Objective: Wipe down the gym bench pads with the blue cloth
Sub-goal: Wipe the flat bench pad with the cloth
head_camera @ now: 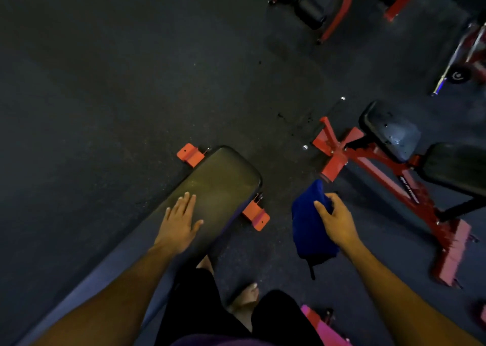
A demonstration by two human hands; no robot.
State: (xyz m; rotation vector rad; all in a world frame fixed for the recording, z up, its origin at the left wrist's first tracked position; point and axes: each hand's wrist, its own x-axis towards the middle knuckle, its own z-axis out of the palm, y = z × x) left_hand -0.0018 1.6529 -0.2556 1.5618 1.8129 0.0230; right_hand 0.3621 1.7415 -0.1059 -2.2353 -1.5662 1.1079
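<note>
A flat gym bench with a dark pad (223, 177) runs from the lower left toward the middle, on orange feet. My left hand (178, 222) rests flat on the near part of that pad, fingers straight. My right hand (335, 220) grips a blue cloth (309, 222), which hangs in the air to the right of the bench, above the floor. A second bench with red frame and two dark pads (391, 132) stands to the right.
Dark rubber floor (105, 82) spreads wide to the left and ahead. Red-framed machines with black rollers (310, 6) stand at the top right. The red bench frame (394, 177) stretches along the right. My legs and bare feet (247, 295) are below, beside a pink part.
</note>
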